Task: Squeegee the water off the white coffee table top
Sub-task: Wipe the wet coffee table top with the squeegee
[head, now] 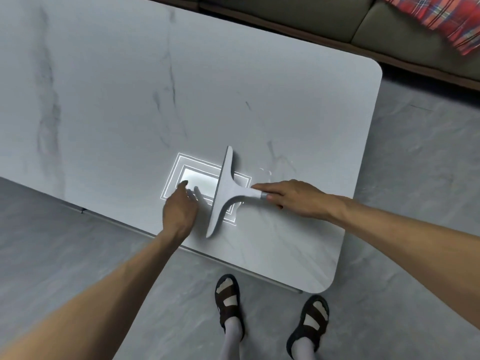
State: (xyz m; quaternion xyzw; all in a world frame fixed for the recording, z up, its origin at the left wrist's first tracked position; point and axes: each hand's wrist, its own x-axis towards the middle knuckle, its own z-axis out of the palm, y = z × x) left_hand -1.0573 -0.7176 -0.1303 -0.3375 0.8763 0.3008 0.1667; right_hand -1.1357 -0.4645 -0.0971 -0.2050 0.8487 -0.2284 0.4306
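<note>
Head view: right hand (291, 198) is gripping the handle of the white squeegee (224, 193), its blade lying on the white tabletop (117, 100) near the front edge. Left hand (180, 206) is hovering just beside the blade, fingers relaxed and holding nothing. Small water streaks (266, 172) are sitting beyond the right hand.

Head view, steeply downward, close

A pale grey, T-shaped squeegee (225, 196) is seen over the white coffee table top (124, 100), close to its near edge and toward its right end. The long blade is turned to run from the near edge away across the top. The short handle, ended by a grey band, is pointed right and gripped by the right hand (293, 198). The glossy top is veined in grey, with rounded corners. A few water drops (266, 172) are scattered just right of the blade.
</note>
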